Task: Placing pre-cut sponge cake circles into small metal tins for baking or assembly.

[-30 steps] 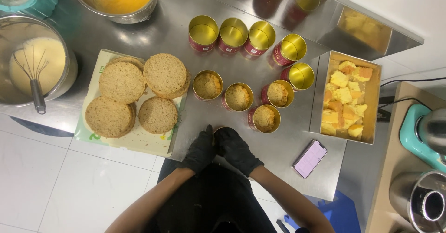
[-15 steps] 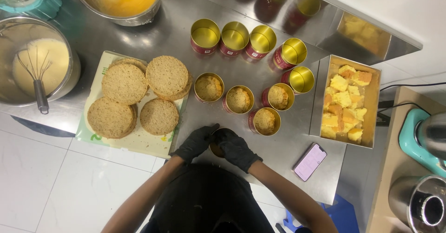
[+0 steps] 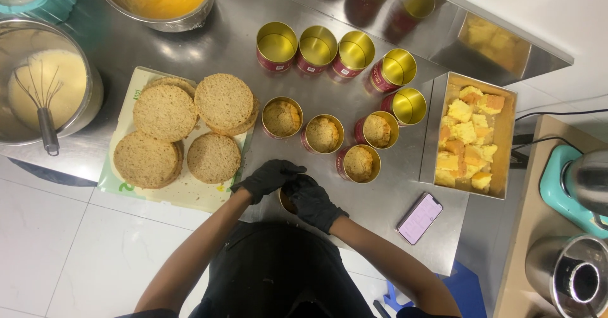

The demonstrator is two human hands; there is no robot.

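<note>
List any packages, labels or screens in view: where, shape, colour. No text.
Phone: flat on the steel counter, right of the hands; rounded rectangle, lit pinkish screen.
Empty tins: back row; round, gold inside, red label bands.
Filled tins: front row; same red-banded tins, cake inside.
Tin in hand: mostly hidden under the gloved left hand and right hand.

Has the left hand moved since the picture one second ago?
Yes. The left hand has slid left, away from the phone, towards the cake rounds, opening a gap over a tin.
</note>
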